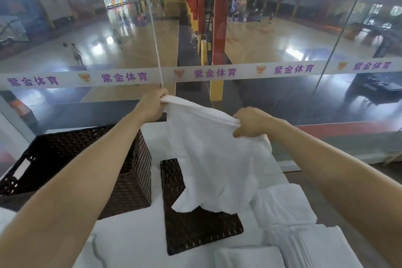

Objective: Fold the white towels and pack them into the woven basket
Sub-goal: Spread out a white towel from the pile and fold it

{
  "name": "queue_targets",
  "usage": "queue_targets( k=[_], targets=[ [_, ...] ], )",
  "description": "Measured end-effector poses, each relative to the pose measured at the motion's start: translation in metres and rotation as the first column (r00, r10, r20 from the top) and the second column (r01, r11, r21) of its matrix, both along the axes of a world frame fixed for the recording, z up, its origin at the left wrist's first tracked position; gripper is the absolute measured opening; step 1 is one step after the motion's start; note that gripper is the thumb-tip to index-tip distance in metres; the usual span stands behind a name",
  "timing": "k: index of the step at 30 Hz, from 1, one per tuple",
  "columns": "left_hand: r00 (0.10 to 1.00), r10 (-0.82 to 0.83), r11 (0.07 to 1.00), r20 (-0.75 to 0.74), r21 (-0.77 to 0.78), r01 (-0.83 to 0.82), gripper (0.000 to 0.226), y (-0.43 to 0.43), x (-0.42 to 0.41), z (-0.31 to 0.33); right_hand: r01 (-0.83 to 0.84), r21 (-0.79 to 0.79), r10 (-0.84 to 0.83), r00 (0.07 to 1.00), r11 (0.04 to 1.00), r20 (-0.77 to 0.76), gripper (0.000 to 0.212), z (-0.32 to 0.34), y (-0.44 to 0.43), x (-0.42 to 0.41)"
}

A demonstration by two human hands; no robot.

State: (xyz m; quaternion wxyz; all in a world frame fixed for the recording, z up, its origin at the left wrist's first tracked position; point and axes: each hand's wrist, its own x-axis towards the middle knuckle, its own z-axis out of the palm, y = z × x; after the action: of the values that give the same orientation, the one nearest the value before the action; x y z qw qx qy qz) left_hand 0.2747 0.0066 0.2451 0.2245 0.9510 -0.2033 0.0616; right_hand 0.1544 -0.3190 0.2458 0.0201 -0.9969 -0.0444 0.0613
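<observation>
White towel held aloft over table, top edge gripped by curled fingers of left hand and right hand. Woven basket at left (open-topped). Risk: uneven corners, fold skewed; hanging hem snagged on flat woven panel.

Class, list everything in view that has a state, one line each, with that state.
Left hand: grips the towel's top edge.
Right hand: grips the same edge.
Towel: unfolded, held up, hanging.
Basket: open.
Lid: off, lying flat.
Folded towels: stacked, unpacked.
</observation>
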Motion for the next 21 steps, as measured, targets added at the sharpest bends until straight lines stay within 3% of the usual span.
queue_targets(
  k=[2, 3, 5, 7, 9, 11, 13, 15, 18, 19, 21],
  targets=[
    [0.987, -0.003, 0.947, -0.162, -0.316, -0.049, 0.020, -0.010, -0.008, -0.019, 0.002, 0.008, -0.002, 1.000, 1.000, -0.017, 0.031, -0.020, -0.007, 0.011],
    [0.976, 0.000, 0.913, -0.218, -0.398, -0.089, 0.020, -0.013, -0.013, -0.026, 0.004, 0.056, -0.003, 1.000, 0.998, -0.029, 0.027, -0.029, -0.010, 0.015],
    [0.939, -0.060, 0.908, -0.339, -0.408, -0.090, 0.029, -0.012, -0.015, -0.038, 0.017, 0.198, -0.014, 1.000, 0.980, -0.018, 0.016, -0.046, -0.019, 0.022],
    [0.878, -0.141, 0.984, -0.457, -0.165, 0.072, 0.045, -0.006, -0.010, -0.047, 0.060, 0.376, -0.066, 0.998, 0.925, 0.005, 0.004, -0.061, -0.027, 0.024],
    [0.864, -0.076, 0.943, -0.497, 0.245, 0.224, 0.041, -0.003, -0.005, -0.059, 0.106, 0.546, -0.115, 0.993, 0.831, -0.018, 0.011, -0.074, -0.029, 0.025],
    [0.920, 0.004, 0.788, -0.393, 0.567, 0.238, 0.040, -0.009, 0.000, -0.070, 0.071, 0.458, -0.032, 0.995, 0.886, -0.092, 0.029, -0.087, -0.027, 0.027],
    [0.932, 0.032, 0.683, -0.361, 0.689, 0.243, 0.035, -0.014, 0.002, -0.079, -0.022, 0.146, 0.057, 0.970, 0.989, -0.237, 0.030, -0.095, -0.026, 0.033],
    [0.905, 0.094, 0.731, -0.414, 0.646, 0.220, 0.028, -0.016, 0.009, -0.084, -0.102, -0.084, 0.069, 0.943, 0.991, -0.326, 0.029, -0.091, -0.029, 0.045],
    [0.873, 0.158, 0.898, -0.462, 0.435, 0.068, 0.020, -0.022, 0.036, -0.072, -0.052, -0.193, -0.002, 0.963, 0.980, -0.268, 0.027, -0.066, -0.033, 0.072],
    [0.904, 0.172, 0.938, -0.392, 0.346, -0.028, 0.021, -0.028, 0.047, -0.060, 0.013, -0.156, -0.044, 0.979, 0.988, -0.199, 0.026, -0.050, -0.032, 0.082],
    [0.971, 0.236, 0.970, -0.040, 0.075, -0.233, 0.027, -0.041, 0.064, -0.027, 0.170, 0.040, -0.170, 0.985, 0.985, 0.010, 0.020, -0.011, -0.034, 0.102]
  ],
)
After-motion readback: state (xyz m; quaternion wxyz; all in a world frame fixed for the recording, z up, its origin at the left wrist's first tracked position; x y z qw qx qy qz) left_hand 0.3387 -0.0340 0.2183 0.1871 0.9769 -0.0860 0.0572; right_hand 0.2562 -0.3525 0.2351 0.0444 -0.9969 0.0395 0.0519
